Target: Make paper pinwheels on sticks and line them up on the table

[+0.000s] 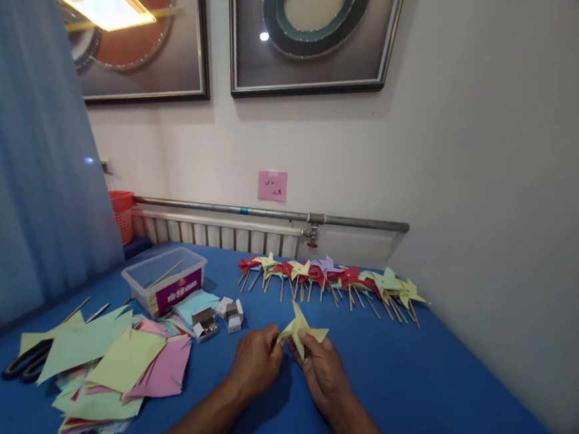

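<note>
A pale yellow paper pinwheel [297,323] is held up between my two hands above the blue table. My left hand [257,358] is closed, its thumb and fingers pinching the tip of the left blade. From the other side my right hand [324,373] grips the pinwheel, with the thumb near its middle and the fingers behind. Whether a stick or a pin is in it cannot be made out. Two small open cardboard boxes, one with a dark inside [205,325] and a white one [234,315], stand beyond my left hand.
Paper pinwheels on sticks [325,268] lie in a row along the table's back. Cut paper sheets [128,361] are piled at left, partly over black-handled scissors [27,362]. Behind them stands a clear plastic box [164,277] with thin sticks. A radiator [222,235] runs along the wall.
</note>
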`<state>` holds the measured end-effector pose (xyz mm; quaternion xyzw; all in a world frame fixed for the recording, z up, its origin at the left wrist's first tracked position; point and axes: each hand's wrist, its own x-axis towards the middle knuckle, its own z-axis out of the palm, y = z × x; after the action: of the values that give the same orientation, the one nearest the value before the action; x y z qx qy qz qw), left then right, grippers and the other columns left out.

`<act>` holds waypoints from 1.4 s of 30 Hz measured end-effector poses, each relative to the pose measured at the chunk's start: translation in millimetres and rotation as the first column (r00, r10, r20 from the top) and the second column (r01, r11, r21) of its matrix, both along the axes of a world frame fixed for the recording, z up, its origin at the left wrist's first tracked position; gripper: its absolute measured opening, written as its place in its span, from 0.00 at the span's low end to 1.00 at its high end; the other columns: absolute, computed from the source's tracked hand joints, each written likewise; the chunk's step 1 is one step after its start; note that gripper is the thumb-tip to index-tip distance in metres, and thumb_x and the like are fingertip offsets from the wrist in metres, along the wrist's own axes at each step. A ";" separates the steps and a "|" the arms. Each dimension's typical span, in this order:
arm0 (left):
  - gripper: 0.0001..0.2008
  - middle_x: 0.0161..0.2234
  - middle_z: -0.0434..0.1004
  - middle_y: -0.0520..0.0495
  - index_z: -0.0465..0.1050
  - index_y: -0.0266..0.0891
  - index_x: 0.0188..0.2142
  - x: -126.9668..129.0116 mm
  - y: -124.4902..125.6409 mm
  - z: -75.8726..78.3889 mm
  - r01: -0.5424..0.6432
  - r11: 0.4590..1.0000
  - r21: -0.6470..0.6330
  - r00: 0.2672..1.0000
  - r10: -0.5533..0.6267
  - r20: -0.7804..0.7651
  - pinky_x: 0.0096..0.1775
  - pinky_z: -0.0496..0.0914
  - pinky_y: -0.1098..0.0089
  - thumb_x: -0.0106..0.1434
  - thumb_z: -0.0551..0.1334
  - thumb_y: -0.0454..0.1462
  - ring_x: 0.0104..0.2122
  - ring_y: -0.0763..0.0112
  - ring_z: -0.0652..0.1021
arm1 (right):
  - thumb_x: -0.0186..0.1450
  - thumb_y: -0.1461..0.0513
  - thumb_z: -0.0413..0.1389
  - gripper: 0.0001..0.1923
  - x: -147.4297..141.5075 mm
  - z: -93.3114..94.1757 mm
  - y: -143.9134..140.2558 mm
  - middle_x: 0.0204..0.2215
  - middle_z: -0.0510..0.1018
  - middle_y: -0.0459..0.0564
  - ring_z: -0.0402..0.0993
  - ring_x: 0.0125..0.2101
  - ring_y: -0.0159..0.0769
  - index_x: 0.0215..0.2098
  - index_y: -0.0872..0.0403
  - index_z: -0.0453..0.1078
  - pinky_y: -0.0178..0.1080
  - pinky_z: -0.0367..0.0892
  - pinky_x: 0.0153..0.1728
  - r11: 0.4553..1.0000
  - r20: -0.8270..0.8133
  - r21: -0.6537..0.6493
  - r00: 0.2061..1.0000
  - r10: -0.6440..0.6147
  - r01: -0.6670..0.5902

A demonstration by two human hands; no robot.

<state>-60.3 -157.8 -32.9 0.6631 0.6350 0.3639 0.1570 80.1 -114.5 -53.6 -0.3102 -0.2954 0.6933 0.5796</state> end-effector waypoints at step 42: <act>0.10 0.22 0.68 0.55 0.68 0.40 0.28 4.6 0.5 -6.9 0.031 0.999 -0.014 1.000 -0.031 0.008 0.31 0.53 0.70 0.67 0.58 0.35 0.25 0.72 0.67 | 0.48 0.60 0.74 0.17 3.7 -0.1 1.8 0.30 0.85 0.49 0.83 0.36 0.46 0.32 0.53 0.75 0.40 0.76 0.33 1.000 0.032 0.012 0.999 -0.015 0.015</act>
<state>-55.7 -157.3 -39.8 0.6702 0.6267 0.3596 0.1696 83.8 -112.7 -53.7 -0.3201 -0.3066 0.6819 0.5818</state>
